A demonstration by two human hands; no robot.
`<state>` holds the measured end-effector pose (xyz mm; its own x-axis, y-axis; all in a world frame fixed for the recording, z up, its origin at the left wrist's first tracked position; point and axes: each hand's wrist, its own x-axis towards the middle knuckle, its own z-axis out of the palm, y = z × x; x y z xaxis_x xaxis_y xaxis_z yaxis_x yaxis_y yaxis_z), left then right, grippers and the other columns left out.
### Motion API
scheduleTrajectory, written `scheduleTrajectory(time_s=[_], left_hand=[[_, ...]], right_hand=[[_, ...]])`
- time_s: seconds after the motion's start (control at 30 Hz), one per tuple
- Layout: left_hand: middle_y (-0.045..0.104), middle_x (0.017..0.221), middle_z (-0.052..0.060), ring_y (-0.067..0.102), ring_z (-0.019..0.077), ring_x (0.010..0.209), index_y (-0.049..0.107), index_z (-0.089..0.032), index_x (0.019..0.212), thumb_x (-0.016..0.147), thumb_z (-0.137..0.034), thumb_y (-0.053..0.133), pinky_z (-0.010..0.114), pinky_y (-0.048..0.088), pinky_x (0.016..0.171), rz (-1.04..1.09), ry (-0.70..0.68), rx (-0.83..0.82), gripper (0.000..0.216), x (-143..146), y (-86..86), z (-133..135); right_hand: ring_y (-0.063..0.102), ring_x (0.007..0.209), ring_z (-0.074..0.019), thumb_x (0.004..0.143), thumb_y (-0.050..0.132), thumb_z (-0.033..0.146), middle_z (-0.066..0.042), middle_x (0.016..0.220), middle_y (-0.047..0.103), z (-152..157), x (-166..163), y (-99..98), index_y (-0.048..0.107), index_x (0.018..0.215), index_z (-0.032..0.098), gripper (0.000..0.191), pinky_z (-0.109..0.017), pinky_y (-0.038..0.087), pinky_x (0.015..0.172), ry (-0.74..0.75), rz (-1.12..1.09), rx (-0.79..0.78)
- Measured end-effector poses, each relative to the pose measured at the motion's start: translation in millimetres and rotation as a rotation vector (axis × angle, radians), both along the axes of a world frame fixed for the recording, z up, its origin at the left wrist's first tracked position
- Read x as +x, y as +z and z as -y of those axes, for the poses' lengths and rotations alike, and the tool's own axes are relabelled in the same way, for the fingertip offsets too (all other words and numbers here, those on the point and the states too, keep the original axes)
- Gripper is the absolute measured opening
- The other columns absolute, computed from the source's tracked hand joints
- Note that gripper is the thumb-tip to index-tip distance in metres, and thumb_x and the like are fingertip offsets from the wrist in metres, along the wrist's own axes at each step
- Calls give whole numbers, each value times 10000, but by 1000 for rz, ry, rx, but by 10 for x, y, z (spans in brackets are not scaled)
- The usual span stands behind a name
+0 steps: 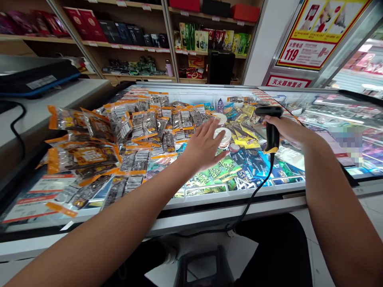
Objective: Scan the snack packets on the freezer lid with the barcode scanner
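Left hand (203, 145): near the dial's centre, grip open, palm down, fingers spread above the glass worktop (194, 205); whether it touches, I cannot tell.
Right hand (289, 129): at 3 o'clock, grip closed round the barcode scanner (272, 137), whose handle points toward 6 o'clock.
Scanner cable (251, 198): drops from the handle's foot over the worktop's front edge.
Snack packets (89, 155): orange-edged, heaped on the worktop from 8 to 11 o'clock, some just beside the left fingertips.
Under the glass: yellow packs (242, 133) and blue packs (254, 164) toward 4 o'clock.
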<state>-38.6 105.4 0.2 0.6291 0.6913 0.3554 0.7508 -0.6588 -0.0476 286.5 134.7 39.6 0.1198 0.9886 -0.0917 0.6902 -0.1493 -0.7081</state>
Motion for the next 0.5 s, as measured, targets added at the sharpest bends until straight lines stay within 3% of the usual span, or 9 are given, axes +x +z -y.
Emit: scheduleTrajectory(time_s=[0.1,0.2,0.37,0.5], left_hand=[[247,1718,167,208,351,1596,381,-207,1567,1043,-607,383,526,238,1260,-63,-122,-62,659,57,28,56],[224,1732,141,257,329,1583,279,-274,1626,1045,-622,368,503,308,1224,-111,-217,-150,683,76,16,79],[263,1717,120,294,355,1564,233,-352,1649,1013,-705,345,512,294,1221,-114,-171,-182,736,78,-28,80],[375,1633,150,394,398,1484,263,-349,1646,975,-754,373,545,328,1184,-79,-90,-148,791,91,-32,79]], right_hand=[[682,1120,-335,868,524,769,-113,1081,733,206,-389,141,651,1190,296,586,-483,579,935,228,-501,-104],[702,1005,-364,844,541,775,-121,919,718,323,-622,214,648,1140,283,584,-510,586,824,338,-689,-181],[672,787,-277,871,582,636,-95,842,695,318,-613,244,630,1070,247,439,-428,553,730,287,-827,-114],[526,594,-169,919,570,532,-22,654,577,292,-483,269,621,1061,215,351,-325,442,591,226,-881,-123]])
